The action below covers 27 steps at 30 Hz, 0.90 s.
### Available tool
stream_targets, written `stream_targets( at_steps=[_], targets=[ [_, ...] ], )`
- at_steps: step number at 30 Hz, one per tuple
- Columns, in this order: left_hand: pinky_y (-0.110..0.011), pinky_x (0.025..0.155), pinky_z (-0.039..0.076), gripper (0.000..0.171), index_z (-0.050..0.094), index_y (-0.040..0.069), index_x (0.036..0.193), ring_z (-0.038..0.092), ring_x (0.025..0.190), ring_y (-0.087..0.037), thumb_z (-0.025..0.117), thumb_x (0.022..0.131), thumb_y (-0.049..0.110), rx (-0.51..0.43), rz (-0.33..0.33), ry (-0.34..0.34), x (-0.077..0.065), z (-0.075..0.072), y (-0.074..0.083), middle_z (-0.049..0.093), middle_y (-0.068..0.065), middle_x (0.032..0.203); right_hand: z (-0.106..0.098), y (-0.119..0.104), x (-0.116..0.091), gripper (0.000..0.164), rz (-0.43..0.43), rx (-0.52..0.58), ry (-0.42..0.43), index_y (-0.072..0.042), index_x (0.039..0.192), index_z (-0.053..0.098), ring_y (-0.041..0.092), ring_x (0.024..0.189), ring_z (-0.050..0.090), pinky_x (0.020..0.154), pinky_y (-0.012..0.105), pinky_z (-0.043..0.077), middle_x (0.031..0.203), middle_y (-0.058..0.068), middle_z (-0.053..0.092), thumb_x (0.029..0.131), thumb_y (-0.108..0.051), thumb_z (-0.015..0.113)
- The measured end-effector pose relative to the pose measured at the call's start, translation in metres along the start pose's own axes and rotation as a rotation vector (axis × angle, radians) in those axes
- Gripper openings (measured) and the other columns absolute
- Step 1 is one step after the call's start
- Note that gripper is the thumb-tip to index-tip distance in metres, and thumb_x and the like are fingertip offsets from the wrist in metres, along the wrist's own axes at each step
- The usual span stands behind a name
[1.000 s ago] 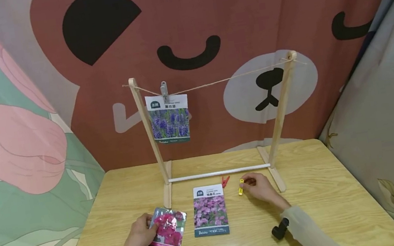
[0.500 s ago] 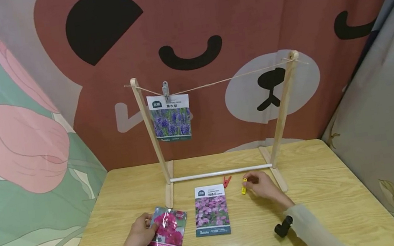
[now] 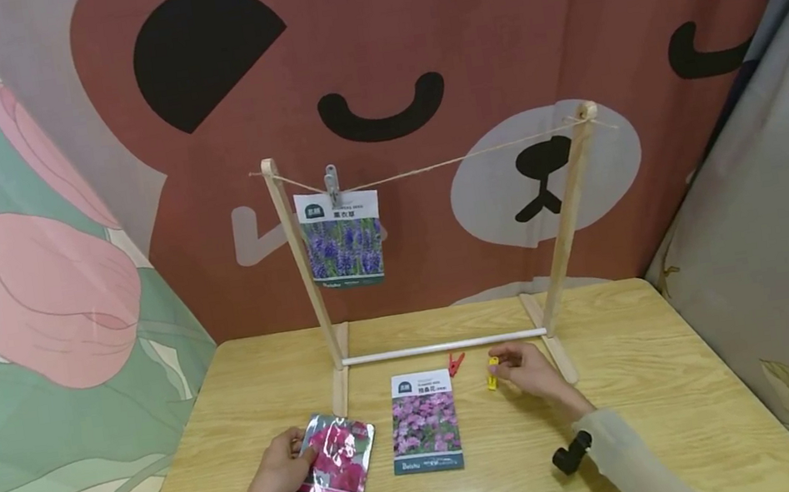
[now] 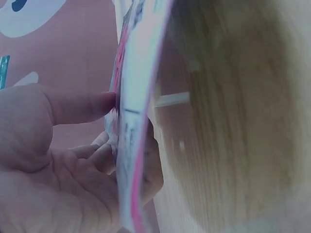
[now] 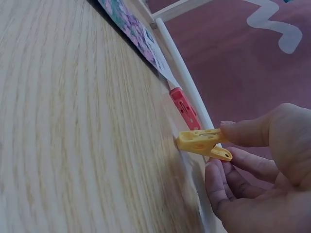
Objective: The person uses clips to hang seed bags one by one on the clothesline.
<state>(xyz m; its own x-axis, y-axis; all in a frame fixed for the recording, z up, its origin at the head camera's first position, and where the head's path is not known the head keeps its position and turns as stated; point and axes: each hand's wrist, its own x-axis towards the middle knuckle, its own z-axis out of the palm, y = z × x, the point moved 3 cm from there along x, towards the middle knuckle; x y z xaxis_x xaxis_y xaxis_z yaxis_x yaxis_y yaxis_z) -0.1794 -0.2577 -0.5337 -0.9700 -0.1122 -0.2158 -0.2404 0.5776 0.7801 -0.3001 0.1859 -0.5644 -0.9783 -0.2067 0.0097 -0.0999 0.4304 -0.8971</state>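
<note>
My left hand holds a shiny seed packet with magenta flowers at the table's front left. In the left wrist view, its thumb lies on the front of the packet and its fingers are behind. My right hand pinches a yellow clothespin by its handles, close over the table. The right wrist view shows the handles of this clothespin between thumb and fingers. A red clothespin lies to its left. Between my hands, a second seed packet with pink-purple flowers lies flat.
Behind the packets stands a wooden frame with a white bottom rod. A string runs between its posts. A lavender seed packet hangs from it by a grey clip near the left post. A patterned curtain hangs behind.
My right hand has shifted slightly to the right with the yellow clothespin. The left hand and its packet stay almost in place.
</note>
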Motion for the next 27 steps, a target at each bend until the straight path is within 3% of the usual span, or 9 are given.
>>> stream_targets(
  at_steps=[16,24,27],
  targets=[
    [-0.034,0.067,0.057,0.018,0.066,-0.007,0.114,0.066,0.078,-0.021,0.062,0.101,0.005,-0.019,0.005,-0.003,0.002,-0.001,0.003,0.072,-0.010,0.093,-0.004,-0.012,-0.001,0.034,0.020,0.039,-0.013,0.010,0.129,0.068,0.019,0.096,0.068,0.080,0.028,0.057,0.114,0.021,0.074,0.098,-0.005,0.074],
    [-0.032,0.066,0.055,0.016,0.068,-0.006,0.112,0.064,0.076,-0.018,0.062,0.102,0.005,-0.006,0.036,0.015,0.002,-0.002,0.008,0.072,-0.008,0.089,-0.006,-0.016,-0.004,0.037,0.039,0.054,-0.026,0.009,0.133,0.067,0.022,0.099,0.069,0.084,0.042,0.061,0.116,0.020,0.073,0.101,-0.009,0.073],
    [-0.032,0.066,0.054,0.016,0.067,-0.005,0.113,0.063,0.077,-0.018,0.062,0.103,0.006,-0.001,0.035,0.018,0.002,-0.003,0.010,0.072,-0.008,0.090,-0.008,-0.017,-0.005,0.038,0.056,0.057,-0.020,0.008,0.134,0.067,0.021,0.101,0.068,0.084,0.042,0.061,0.117,0.018,0.073,0.101,-0.010,0.073]
  ],
)
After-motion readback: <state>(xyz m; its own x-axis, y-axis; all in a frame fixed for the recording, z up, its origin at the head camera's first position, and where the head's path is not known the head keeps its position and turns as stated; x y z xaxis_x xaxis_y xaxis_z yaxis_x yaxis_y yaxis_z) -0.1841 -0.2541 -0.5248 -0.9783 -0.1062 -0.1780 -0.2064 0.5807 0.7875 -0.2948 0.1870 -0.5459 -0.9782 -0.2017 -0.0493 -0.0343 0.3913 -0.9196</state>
